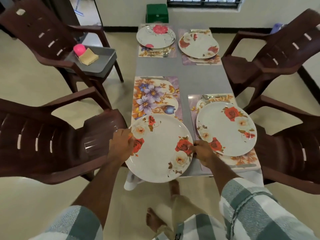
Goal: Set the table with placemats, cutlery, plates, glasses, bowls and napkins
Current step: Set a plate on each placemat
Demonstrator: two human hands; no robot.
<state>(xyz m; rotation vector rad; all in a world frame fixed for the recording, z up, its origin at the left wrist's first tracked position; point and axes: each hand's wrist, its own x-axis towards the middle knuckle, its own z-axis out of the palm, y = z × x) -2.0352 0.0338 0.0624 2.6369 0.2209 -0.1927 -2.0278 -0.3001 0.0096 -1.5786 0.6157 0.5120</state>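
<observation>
White plate (pixel 159 153): rose print, held at 6 o'clock over the near table edge; its far part overlaps the near-left placemat, its near part overhangs the edge.
Left hand (pixel 122 144): grips the plate rim at its 9 o'clock, fingers curled round the edge.
Right hand (pixel 203 153): grips the plate rim at its 3 o'clock, fingers curled round the edge.
Near-left placemat (pixel 155 97): purple flower print, mostly bare, just beyond the held plate.
Near-right placemat (pixel 223 132): at 3 o'clock of the held plate; carries a rose plate (pixel 226 129); a spoon (pixel 213 96) lies along its far edge.
Far-left placemat (pixel 156 52): at 12 o'clock; carries a plate with pink flowers (pixel 155 36); cutlery lies along its near edge, type unclear.
Far-right placemat (pixel 202 60): at 1 o'clock; carries a rose plate (pixel 198 44).
Table (pixel 199 78): grey top, four brown plastic chairs around it.
Tray (pixel 103 59): grey, on the seat of the chair at 10 o'clock; holds a pink cup (pixel 79 49) and a folded beige napkin (pixel 88 57), touching each other.
Green box (pixel 157 13): on the floor past the table's far end.
</observation>
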